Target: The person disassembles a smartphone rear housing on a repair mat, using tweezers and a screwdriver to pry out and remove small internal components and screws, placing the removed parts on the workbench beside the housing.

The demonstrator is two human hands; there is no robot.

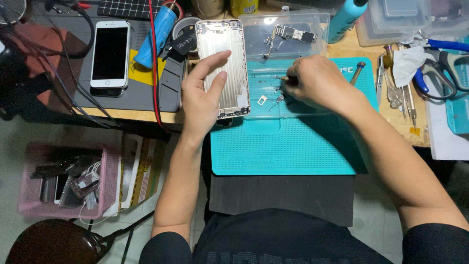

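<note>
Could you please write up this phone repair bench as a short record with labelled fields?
Left hand: holds a silver phone housing upright over the bench edge
Right hand: pinches a thin tool over the clear plastic tray
Tray contents: circuit board, small metal parts
Work surface: teal mat
Far left: white phone, screen dark
Far right: scissors, tweezers

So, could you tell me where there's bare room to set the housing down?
The near half of the teal mat, below both hands, is bare. It's crowded in the clear tray and among the tools on the right.
</note>
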